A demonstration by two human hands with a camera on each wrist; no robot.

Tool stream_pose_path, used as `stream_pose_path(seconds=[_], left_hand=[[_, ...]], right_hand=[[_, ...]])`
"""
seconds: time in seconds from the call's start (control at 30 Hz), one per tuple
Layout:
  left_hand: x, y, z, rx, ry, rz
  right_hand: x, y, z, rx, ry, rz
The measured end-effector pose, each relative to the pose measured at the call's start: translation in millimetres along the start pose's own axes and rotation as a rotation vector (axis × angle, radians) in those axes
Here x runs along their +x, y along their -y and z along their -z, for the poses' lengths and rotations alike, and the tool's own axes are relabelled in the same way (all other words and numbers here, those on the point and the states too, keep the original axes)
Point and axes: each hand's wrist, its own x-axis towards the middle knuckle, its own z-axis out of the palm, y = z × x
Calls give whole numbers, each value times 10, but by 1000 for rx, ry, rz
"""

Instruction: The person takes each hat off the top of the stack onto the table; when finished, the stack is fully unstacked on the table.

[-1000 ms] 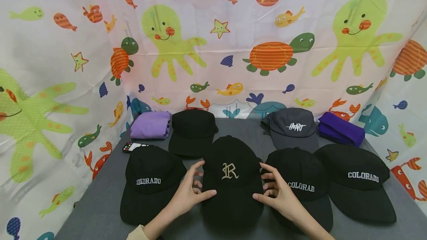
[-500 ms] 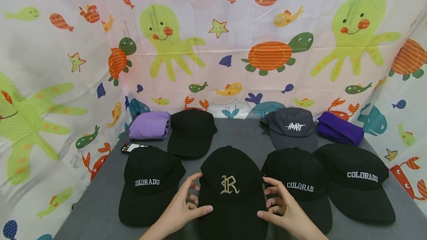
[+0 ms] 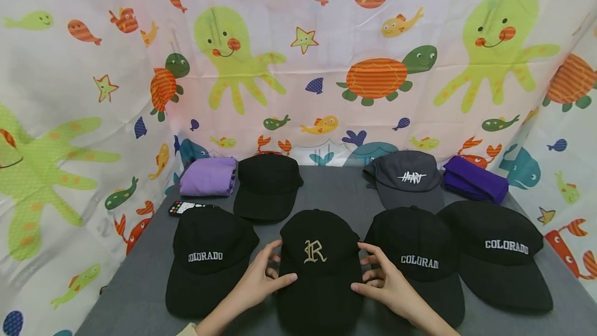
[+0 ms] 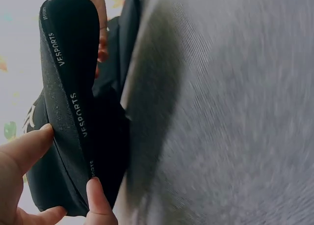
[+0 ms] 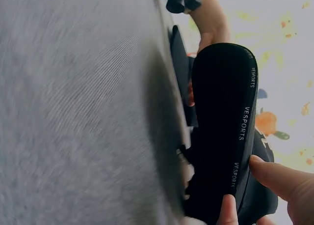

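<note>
A black cap with a gold "R" is between both hands at the middle front of the head view. My left hand pinches its left side, thumb at the brim and fingers along the edge. On the opposite side my right hand grips the cap likewise. Both wrist views show white "VESPORTS" lettering on the cap's brim, raised above the grey cloth. Whether the cap's back touches the cloth, I cannot tell. Black "COLORADO" caps lie to the left and right.
Another "COLORADO" cap lies far right. Behind stand a plain black cap, a grey "HEART" cap, a lilac folded cloth and a purple one. A remote lies on the grey table cloth.
Held by both hands, the "R" cap came nearer to me, then shifted slightly left and looks a little smaller now. The other caps have not been moved.
</note>
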Motion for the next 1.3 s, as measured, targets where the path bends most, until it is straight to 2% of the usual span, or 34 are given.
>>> stream_pose_path(seconds=[0.17,0.37,0.7,1.0,1.13,1.3], left_hand=[[134,92,-33,104,-23,-44],[228,102,-68,207,-42,-52],[248,81,-101,241,-48,-52],[247,73,-67,262,-4,-38],[252,58,-42,274,7,-63],[292,12,15,295,-12,-101]], right_hand=[[95,-123,7,-47,-1,-12],[165,-202,12,-88,-33,-34],[181,-264,5,-95,-42,-17],[187,-243,70,-139,-57,1],[193,-238,96,-174,-73,6],[210,-193,139,-212,-100,25]])
